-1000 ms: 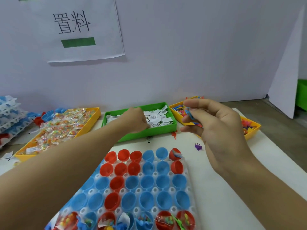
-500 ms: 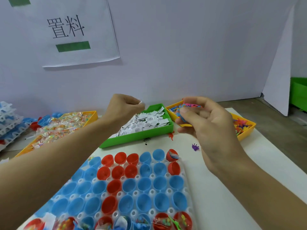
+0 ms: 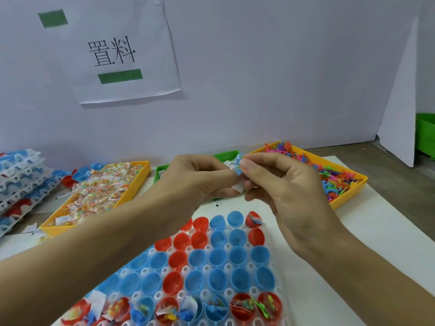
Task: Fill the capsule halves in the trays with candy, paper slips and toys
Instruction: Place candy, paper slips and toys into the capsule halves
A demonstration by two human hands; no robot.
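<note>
Capsule halves (image 3: 216, 271), red and blue, fill the tray (image 3: 277, 300) at 6 o'clock, nearest row stuffed, while above it the left hand (image 3: 200, 180) pinches a paper slip (image 3: 237, 187) against the right hand (image 3: 282, 184), whose fingers clutch a blue toy (image 3: 238, 164).
</note>
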